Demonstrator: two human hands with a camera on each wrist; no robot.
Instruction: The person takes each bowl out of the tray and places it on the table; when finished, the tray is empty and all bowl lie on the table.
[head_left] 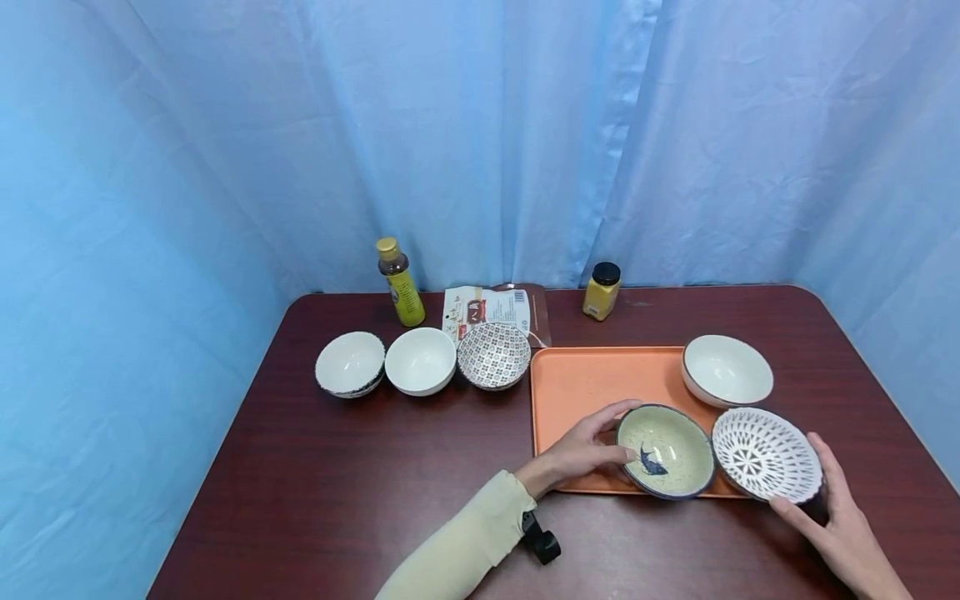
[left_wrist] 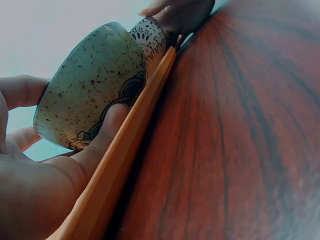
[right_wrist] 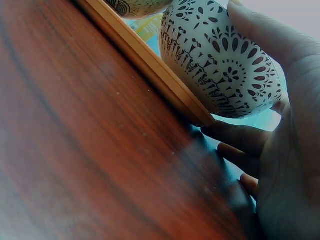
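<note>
In the head view, a speckled green bowl [head_left: 675, 462] with a dark blue rim and a blue motif stands over the front of the orange tray [head_left: 592, 383]. My left hand [head_left: 583, 450] grips its left side, the thumb low on the outer wall in the left wrist view and the fingers round the far side. Right beside it is a white bowl with a dark leaf pattern [head_left: 772, 458], over the tray's front right corner. My right hand [head_left: 840, 521] holds that bowl's right side, thumb at the rim and fingers lower down by the tray corner.
A plain white bowl [head_left: 727, 371] sits at the tray's back right. Left of the tray stand a stacked-looking white bowl [head_left: 350, 364], another white bowl [head_left: 422, 362] and a patterned bowl [head_left: 495, 356]. Behind are a bottle [head_left: 403, 287], a food packet [head_left: 487, 307] and a yellow jar [head_left: 602, 292].
</note>
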